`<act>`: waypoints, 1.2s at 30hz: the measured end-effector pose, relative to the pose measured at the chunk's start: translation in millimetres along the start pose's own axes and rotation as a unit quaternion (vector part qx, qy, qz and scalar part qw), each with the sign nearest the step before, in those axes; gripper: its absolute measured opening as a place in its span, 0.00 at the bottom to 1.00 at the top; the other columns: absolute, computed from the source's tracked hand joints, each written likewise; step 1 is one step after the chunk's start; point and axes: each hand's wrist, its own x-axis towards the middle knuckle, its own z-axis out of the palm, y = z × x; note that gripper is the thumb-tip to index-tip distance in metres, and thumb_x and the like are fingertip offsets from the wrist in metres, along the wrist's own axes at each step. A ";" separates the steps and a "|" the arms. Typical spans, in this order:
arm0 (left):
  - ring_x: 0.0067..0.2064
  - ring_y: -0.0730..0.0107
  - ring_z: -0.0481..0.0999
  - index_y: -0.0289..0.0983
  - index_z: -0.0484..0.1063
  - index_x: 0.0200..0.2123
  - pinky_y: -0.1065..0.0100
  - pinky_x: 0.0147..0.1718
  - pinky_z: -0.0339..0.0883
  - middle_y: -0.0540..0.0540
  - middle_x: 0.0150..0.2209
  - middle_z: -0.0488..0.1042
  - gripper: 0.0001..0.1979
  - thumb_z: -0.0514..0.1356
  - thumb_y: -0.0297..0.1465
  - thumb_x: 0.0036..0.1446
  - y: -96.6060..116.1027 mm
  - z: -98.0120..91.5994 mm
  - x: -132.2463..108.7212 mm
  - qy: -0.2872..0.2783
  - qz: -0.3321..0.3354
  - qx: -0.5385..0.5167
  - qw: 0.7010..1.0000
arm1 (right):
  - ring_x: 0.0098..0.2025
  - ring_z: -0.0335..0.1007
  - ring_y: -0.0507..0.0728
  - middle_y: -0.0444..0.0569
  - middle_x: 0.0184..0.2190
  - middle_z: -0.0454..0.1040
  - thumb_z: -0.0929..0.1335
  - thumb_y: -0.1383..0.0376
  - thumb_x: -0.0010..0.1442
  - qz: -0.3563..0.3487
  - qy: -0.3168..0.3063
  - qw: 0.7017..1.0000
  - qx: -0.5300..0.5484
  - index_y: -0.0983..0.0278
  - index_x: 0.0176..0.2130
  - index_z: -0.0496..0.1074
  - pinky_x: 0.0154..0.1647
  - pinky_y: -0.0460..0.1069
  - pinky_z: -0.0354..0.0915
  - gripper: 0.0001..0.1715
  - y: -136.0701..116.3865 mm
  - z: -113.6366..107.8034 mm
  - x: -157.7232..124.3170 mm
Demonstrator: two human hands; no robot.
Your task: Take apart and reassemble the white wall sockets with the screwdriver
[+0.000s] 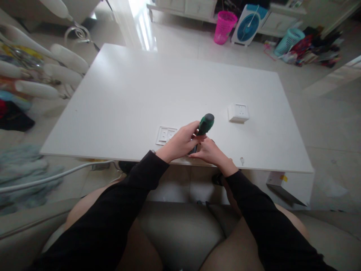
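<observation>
A screwdriver (207, 123) with a green and black handle tilts up over the near edge of the white table (158, 90). My left hand (183, 140) is closed around the lower part of its handle. Just to the right, my right hand (210, 151) is closed below the handle, thumb and fingers around a dark part I cannot make out. Beside my left wrist lies a white socket faceplate (163, 135), partly covered by that hand. Farther right on the table stands a white wall socket in its box (238, 113).
A small pale piece (241, 161) lies near the table's front edge. On the floor beyond are a pink basket (225, 27), a blue and white fan (248, 26) and a teal basket (289, 41). White lamp arms (63, 56) crowd the left side.
</observation>
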 end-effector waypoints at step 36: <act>0.49 0.59 0.74 0.36 0.72 0.41 0.61 0.43 0.73 0.40 0.47 0.72 0.05 0.58 0.29 0.63 8.8 -1.3 1.1 0.016 -0.014 -0.020 1.000 | 0.53 0.73 0.69 0.56 0.50 0.76 0.83 0.63 0.44 0.041 -0.008 0.999 0.004 0.65 0.53 0.74 0.57 0.63 0.71 0.38 -8.3 -1.9 0.3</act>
